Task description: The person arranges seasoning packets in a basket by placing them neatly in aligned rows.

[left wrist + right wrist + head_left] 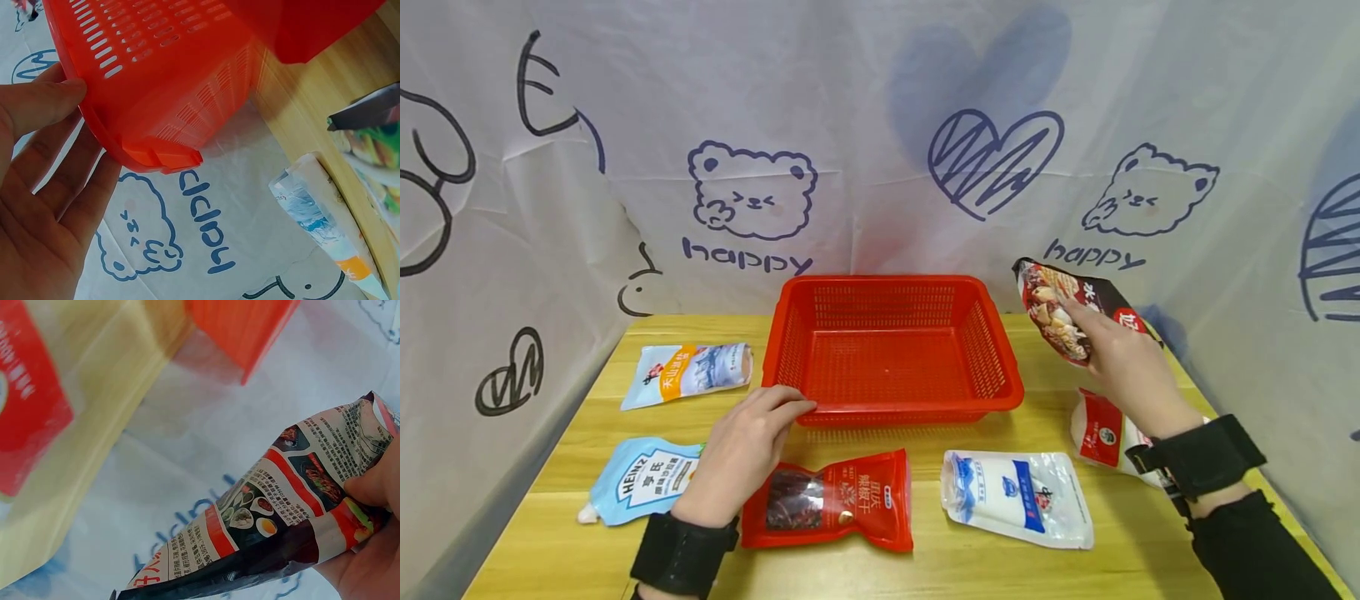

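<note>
My left hand [737, 454] holds the front-left rim of a red plastic basket [917, 410], its thumb on one side of the rim and its fingers on the other in the left wrist view. Nothing lies inside the basket. To the basket's right, my right hand [1123, 362] grips a dark food packet [1054, 323] with a picture of food on its front. In the right wrist view the packet's printed back [269, 503] faces the camera, the thumb pressing near one end. The packet is raised above the table, tilted, near the back right.
On the wooden table [992, 575] lie a blue-and-orange pouch [688, 373], a light-blue Heinz pouch [643, 479], a red chili bag [868, 500], a white-and-blue bag [1018, 497] and a red-and-white bag [1101, 432], partly under the right forearm. A white cloth [865, 125] hangs behind.
</note>
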Available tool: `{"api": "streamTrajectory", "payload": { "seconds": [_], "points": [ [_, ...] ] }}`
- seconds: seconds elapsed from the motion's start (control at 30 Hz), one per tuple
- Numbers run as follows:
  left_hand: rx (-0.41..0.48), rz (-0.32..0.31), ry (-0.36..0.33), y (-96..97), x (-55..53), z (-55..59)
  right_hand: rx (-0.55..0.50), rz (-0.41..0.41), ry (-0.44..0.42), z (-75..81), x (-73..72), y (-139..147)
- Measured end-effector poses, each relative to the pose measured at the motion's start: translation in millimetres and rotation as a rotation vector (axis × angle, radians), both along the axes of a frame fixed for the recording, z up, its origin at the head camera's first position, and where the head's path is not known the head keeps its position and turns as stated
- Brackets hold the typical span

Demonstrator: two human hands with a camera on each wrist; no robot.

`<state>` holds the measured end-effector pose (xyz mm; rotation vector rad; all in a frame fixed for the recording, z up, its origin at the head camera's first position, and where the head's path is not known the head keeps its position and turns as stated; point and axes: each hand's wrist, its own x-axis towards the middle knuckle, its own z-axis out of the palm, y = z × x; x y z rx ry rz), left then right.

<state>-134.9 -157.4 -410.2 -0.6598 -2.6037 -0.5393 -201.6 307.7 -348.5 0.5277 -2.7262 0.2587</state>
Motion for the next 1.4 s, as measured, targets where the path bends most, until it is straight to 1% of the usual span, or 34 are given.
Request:
{"api": "streamTrajectory", "payload": {
  "seconds": [0.17, 0.3, 0.43, 0.53, 0.7, 0.83, 0.93, 1.03, 1.13, 1.23, 1.4],
  "points": [
    [-0.003, 0.003, 0.000, 0.2, 0.2, 0.2, 0.019, 0.063, 0.122, 3.7, 7.0, -14],
    [-0.002, 0.007, -0.010, 0.4, 0.2, 0.4, 0.009, 0.134, 0.192, 6.0, 11.8, -25],
    [-0.013, 0.010, -0.012, 1.1, 0.5, 2.2, 0.003, 0.205, 0.229, 8.2, 15.7, -39],
    [-0.031, 0.014, 0.000, 3.0, 0.8, 4.6, 0.009, 0.256, 0.273, 8.4, 17.3, -50],
    [-0.055, 0.030, 0.017, 6.8, 0.0, 6.6, 0.008, 0.333, 0.342, 5.0, 19.8, -68],
    [-0.042, 0.029, 0.021, 12.4, -1.8, 8.0, 0.013, 0.369, 0.372, 1.7, 21.8, -80],
    [-0.009, 0.005, 0.032, 18.8, -3.3, 9.7, 0.018, 0.393, 0.389, -0.3, 23.4, -89],
    [0.046, -0.021, 0.030, 27.4, -4.1, 12.7, 0.031, 0.416, 0.388, -2.4, 25.1, -96],
    [0.141, -0.039, -0.030, 38.2, -3.8, 17.3, 0.049, 0.436, 0.381, -4.8, 26.9, -103],
    [0.275, -0.049, -0.147, 49.6, -4.1, 21.8, 0.059, 0.461, 0.375, -6.8, 29.4, -111],
    [0.584, -0.083, -0.376, 65.8, -8.8, 25.8, 0.078, 0.497, 0.358, -6.7, 35.2, -123]
  ]
}}
